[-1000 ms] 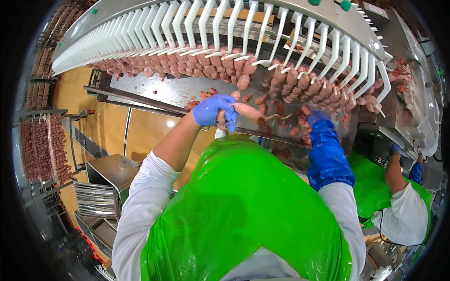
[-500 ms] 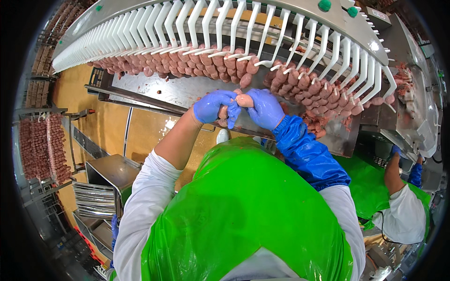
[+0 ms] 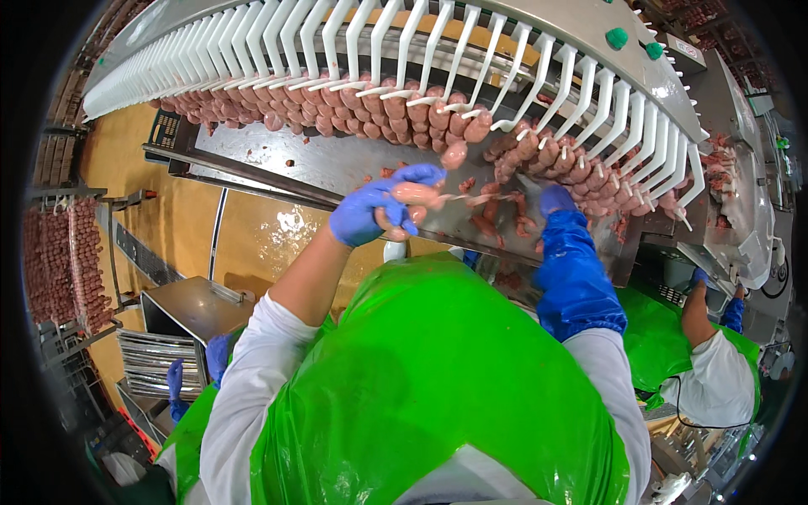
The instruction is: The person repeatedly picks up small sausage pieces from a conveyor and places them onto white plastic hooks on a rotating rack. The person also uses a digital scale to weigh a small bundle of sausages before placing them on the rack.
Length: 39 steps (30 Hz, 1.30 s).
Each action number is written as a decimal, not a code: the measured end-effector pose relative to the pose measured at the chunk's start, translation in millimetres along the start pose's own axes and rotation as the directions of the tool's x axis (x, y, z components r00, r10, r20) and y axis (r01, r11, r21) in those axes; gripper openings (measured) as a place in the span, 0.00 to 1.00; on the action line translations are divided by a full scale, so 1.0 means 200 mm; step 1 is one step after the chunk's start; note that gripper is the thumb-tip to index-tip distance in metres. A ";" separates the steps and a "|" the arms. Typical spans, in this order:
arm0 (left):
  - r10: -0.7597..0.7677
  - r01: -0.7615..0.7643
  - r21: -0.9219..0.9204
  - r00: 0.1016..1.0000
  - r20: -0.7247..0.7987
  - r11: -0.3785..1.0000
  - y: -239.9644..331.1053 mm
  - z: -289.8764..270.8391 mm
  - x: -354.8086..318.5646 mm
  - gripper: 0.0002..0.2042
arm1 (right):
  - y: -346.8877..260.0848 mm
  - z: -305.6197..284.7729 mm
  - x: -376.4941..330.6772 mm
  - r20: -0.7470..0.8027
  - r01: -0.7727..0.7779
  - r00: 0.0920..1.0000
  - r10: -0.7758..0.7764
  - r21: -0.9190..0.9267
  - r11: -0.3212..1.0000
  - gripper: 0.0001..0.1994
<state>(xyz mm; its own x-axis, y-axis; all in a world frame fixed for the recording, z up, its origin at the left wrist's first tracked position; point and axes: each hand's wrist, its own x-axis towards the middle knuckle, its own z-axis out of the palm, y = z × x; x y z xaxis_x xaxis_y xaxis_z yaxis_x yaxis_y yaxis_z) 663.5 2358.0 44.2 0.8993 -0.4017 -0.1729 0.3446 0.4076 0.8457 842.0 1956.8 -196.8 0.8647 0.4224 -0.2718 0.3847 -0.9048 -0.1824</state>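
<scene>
Left hand (image 3: 370, 215) fingers closed around a sausage (image 3: 417, 194); right hand (image 3: 555, 199) grip cannot be told; links appear soft, slippery: hold mid-link, lightly

A green plastic apron (image 3: 438, 379) fills the lower middle. At far left, racks of hanging sausages (image 3: 63, 261) stand over a wet yellow floor (image 3: 252, 236). A stack of metal trays (image 3: 156, 362) sits lower left. At right, a co-worker in green apron (image 3: 715, 370) bends by what looks like a steel machine housing (image 3: 741, 194).
</scene>
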 end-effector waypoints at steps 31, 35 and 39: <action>-0.366 -0.023 0.996 0.931 -0.013 -0.092 0.04 0.14 0.33 0.25 | -0.98 -0.48 -0.22 0.261 0.128 0.768 -0.585 0.832 0.540 0.21; -0.248 0.065 0.965 0.960 -0.130 -0.254 -0.05 0.18 0.22 0.31 | -1.13 -0.47 -0.18 0.139 -0.543 0.769 -0.625 0.658 -0.522 0.24; -0.363 0.121 0.966 0.910 -0.201 -0.230 -0.03 0.11 0.24 0.35 | -1.07 -0.37 -0.06 -0.108 -0.584 0.623 -0.775 0.595 -0.552 0.25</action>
<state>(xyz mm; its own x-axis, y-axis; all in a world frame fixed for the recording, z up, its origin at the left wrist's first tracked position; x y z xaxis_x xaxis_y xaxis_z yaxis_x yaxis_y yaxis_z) 699.4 2318.9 42.3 0.7472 -0.3488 -0.5657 -0.2303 -0.9344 0.2719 772.7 2140.8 -84.3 0.2755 0.9585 0.0738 -0.9096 0.2847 -0.3025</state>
